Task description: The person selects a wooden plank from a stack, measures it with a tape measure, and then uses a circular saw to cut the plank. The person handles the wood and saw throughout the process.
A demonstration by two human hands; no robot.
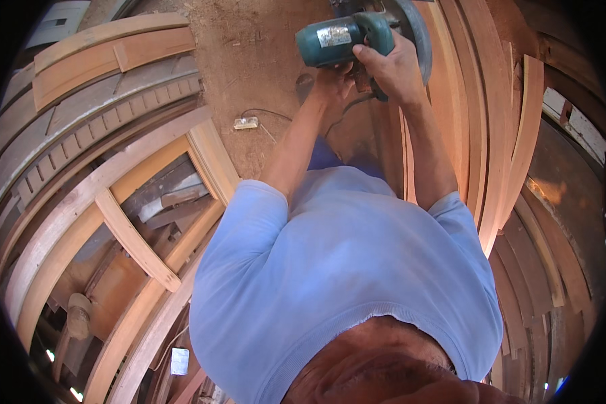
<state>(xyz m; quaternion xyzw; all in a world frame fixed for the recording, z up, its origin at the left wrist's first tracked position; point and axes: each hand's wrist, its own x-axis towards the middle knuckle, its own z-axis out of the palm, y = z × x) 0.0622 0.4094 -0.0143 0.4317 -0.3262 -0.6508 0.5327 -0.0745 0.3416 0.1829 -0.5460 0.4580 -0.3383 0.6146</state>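
A green circular saw (330, 40) with a large dark round guard is at the top of the head view, beside long planks. My right hand (398, 71) wraps round its rear handle, thumb on top. Just below the motor housing, my left hand (333, 82) has its fingers curled against the saw's underside; the housing partly hides them. A dark cord (357, 102) runs down from the saw between my forearms. The blade cannot be seen from here.
Long wooden planks (475, 87) lie stacked on my right. On my left stand a wooden frame (138, 239) with crosspieces and piled boards (111, 57). A small pale socket box (246, 123) with a cord sits on the dusty brown floor (239, 67).
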